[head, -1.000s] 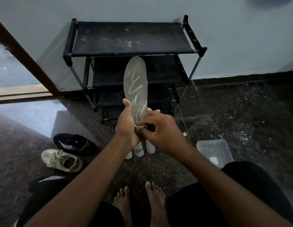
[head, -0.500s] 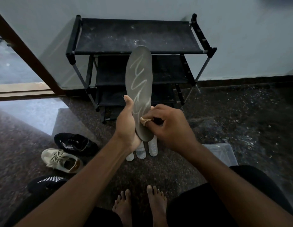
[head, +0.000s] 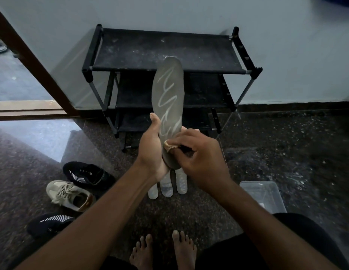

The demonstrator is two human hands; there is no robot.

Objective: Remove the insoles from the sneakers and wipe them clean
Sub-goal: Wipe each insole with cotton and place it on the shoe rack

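One grey foam insole (head: 168, 106) stands gripped in the left hand (head: 153, 151); the right hand (head: 201, 160) pinches a tan cloth (head: 169, 146) against its heel. Wiping is underway; next, I'd guess, strokes upward toward the toe.

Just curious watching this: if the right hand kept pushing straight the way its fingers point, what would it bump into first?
The right hand points leftward, pressing a small cloth against the insole. It would meet that insole at once, with the left hand cupped right behind it.
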